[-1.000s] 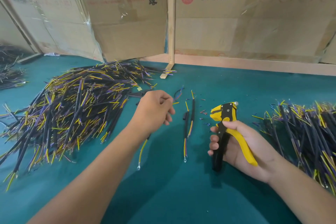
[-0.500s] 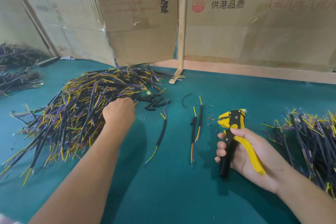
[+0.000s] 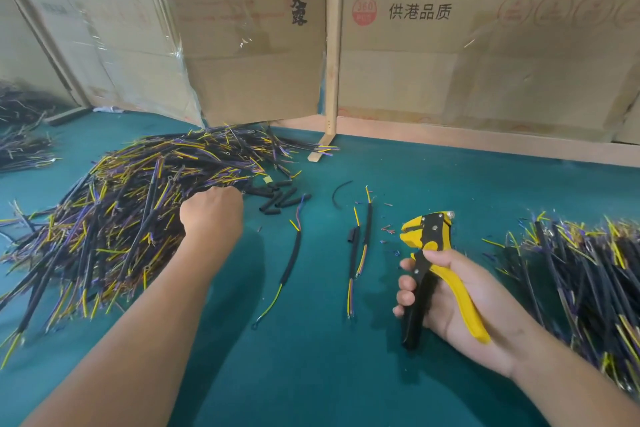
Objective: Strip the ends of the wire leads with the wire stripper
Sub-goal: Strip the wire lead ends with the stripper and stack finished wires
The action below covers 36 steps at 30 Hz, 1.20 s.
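A: From the head camera, what is the right hand (image 3: pixel 457 298) doing?

B: Its fingers are curled round the yellow-and-black wire stripper (image 3: pixel 429 267). The tool stands roughly upright in the palm, head pointing away from the person, black handle under the fingers and yellow handle against the heel of the hand.

A: And the left hand (image 3: pixel 212 213)?

B: It reaches forward onto the near edge of the big loose pile of black-sheathed wire leads with yellow and purple ends (image 3: pixel 131 215). Only the back of the hand shows, knuckles bent, fingers down among the leads. I cannot tell whether it grips one.

A: What lies between the two hands?

B: On the teal felt tabletop (image 3: pixel 311 374), one curved black-sheathed lead with a yellow tail (image 3: pixel 292 258) lies just right of the left forearm. Nearer the stripper, two straight leads (image 3: pixel 358 253) lie side by side. Tiny coloured insulation scraps (image 3: pixel 388 229) sit just left of the stripper's head.

A: Anything beyond the hands?

B: Short black tubing pieces (image 3: pixel 280 198) lie just past the left hand, and a bent black wire bit (image 3: pixel 339 192) to their right. A second heap of leads (image 3: pixel 581 274) sits right of the right hand. Brown cardboard panels (image 3: pixel 485 45) stand along the far edge.
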### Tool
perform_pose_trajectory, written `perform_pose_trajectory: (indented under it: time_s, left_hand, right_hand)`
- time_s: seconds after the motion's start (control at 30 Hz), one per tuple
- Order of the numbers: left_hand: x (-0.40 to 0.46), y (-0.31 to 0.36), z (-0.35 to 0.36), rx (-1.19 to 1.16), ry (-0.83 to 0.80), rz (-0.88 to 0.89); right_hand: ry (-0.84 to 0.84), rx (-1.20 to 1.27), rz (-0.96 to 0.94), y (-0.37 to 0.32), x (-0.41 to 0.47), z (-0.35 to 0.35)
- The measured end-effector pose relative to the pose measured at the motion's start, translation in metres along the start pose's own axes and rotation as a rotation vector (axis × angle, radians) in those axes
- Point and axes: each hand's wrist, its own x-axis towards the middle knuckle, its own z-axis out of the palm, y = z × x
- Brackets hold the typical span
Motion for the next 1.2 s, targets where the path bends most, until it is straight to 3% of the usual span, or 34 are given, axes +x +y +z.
perform_pose_trajectory:
  time_s: [0.13,0.23,0.33,0.47,0.6,0.7,0.87,1.07,1.2]
  left_hand:
    - [-0.004,-0.003,-0.014,-0.207,0.157,0.028]
    - [-0.027,0.027,-0.031,-0.605,0.250,0.233]
    - [-0.065,0.068,-0.038,-0.959,0.045,0.490]
    - [-0.090,0.086,-0.042,-1.369,-0.309,0.617]
    - [-0.093,0.082,-0.046,-1.447,-0.249,0.742]
    - [-0.093,0.082,-0.049,-1.521,-0.227,0.724]
    - [-0.099,0.084,-0.052,-1.753,-0.358,0.633]
    - [-0.099,0.085,-0.052,-1.906,-0.367,0.438]
    - [-0.095,0.081,-0.054,-2.239,-0.695,0.271]
  right_hand:
    - [0.009,-0.007,0.000,0.000,-0.001,0.000]
    - [0.014,-0.017,0.001,0.001,0.000,0.000]
    - [0.019,-0.010,0.010,0.001,0.001,0.000]
    - [0.013,-0.005,0.014,0.000,0.002,-0.002]
    - [-0.005,-0.010,0.011,0.001,0.002,-0.003]
    - [-0.008,-0.003,0.012,0.001,0.003,-0.004]
    - [-0.010,-0.002,0.024,0.001,0.004,-0.005]
    - [0.000,-0.018,0.006,0.001,0.003,-0.004]
    - [0.002,-0.018,0.012,0.000,0.001,-0.002]
